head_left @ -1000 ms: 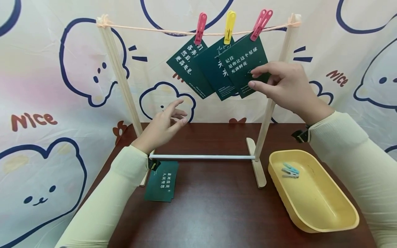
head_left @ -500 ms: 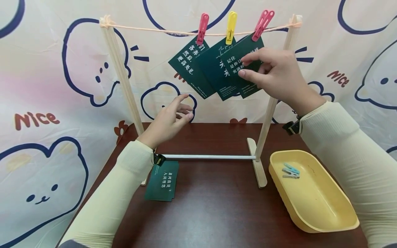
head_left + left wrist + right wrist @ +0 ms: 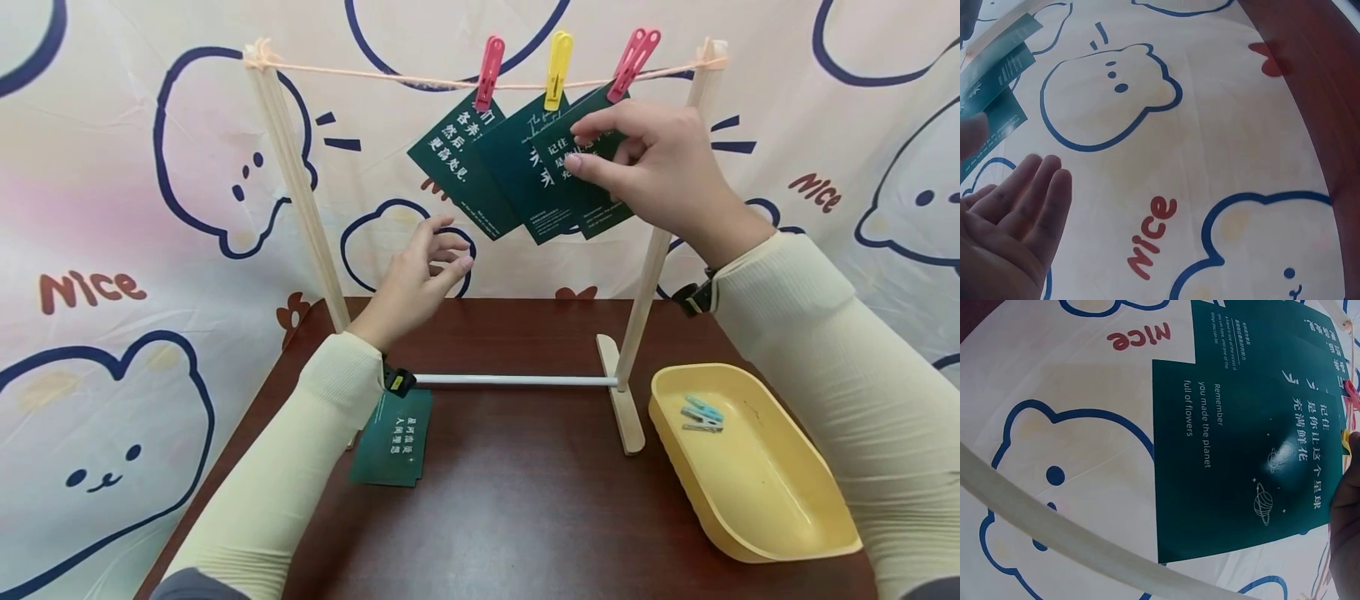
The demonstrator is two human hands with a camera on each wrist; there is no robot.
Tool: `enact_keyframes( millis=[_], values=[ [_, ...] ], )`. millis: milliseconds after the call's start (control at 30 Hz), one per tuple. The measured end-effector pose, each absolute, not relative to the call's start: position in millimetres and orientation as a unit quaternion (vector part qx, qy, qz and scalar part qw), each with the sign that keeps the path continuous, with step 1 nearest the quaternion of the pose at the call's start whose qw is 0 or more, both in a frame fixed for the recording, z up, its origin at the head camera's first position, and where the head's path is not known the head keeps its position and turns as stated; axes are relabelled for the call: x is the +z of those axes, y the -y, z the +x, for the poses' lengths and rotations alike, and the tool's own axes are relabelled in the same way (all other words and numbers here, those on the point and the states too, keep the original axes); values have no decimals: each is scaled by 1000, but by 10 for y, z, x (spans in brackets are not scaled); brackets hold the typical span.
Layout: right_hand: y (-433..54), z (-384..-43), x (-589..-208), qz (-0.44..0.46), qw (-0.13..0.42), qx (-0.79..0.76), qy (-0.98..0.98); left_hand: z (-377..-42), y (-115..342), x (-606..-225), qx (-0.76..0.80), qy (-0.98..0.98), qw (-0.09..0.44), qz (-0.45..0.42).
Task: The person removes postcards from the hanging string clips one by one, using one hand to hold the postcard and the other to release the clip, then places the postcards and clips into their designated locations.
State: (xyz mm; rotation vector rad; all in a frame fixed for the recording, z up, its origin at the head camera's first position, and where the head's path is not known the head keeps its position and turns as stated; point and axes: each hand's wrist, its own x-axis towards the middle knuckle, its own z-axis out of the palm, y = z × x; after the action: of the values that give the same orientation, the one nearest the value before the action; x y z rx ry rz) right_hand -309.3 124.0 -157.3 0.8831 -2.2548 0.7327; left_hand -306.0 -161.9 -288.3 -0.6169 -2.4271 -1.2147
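Three dark green cards with white lettering hang tilted and overlapping from a thin cord point(image 3: 367, 74): a left card point(image 3: 457, 167), a middle card point(image 3: 517, 171) and a right card point(image 3: 600, 223). A pink clothespin point(image 3: 490, 75), a yellow clothespin point(image 3: 557, 71) and another pink clothespin point(image 3: 633, 67) clip them. My right hand point(image 3: 663, 162) is before the right card, thumb and forefinger apart, hiding part of it; the right wrist view shows its planet drawing point(image 3: 1263, 503). Below the cards, my left hand point(image 3: 416, 279) hovers with relaxed fingers, holding nothing.
Wooden posts, one at left point(image 3: 296, 183) and one at right point(image 3: 645, 292), carry the cord, with a white crossbar point(image 3: 510, 380) low between them. A stack of green cards point(image 3: 390, 458) lies on the brown table point(image 3: 525, 500). At right, a yellow basin point(image 3: 772, 483) contains several clothespins point(image 3: 702, 412).
My right hand has moved up and left across the right card, toward its clothespin. The left hand has shifted slightly up and right. The hanging cards have stayed nearly in place.
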Motion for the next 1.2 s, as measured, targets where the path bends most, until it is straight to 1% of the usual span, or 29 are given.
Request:
enact_keyframes(
  millis=[367,633,967,1200],
  values=[
    [-1141,-3122,-1496,323,277,311,850,-3120,1507,-2823,-516,805,209,-205],
    [-1069,-3137,-1443,333,275,322,842,-3161,1416,-2786,-556,785,192,-193],
    [-945,-3156,-1363,325,272,301,854,-3234,1314,-2769,-596,756,191,-191],
    [-863,-3169,-1302,328,264,300,856,-3093,1208,-2627,-617,741,186,-189]
  ],
)
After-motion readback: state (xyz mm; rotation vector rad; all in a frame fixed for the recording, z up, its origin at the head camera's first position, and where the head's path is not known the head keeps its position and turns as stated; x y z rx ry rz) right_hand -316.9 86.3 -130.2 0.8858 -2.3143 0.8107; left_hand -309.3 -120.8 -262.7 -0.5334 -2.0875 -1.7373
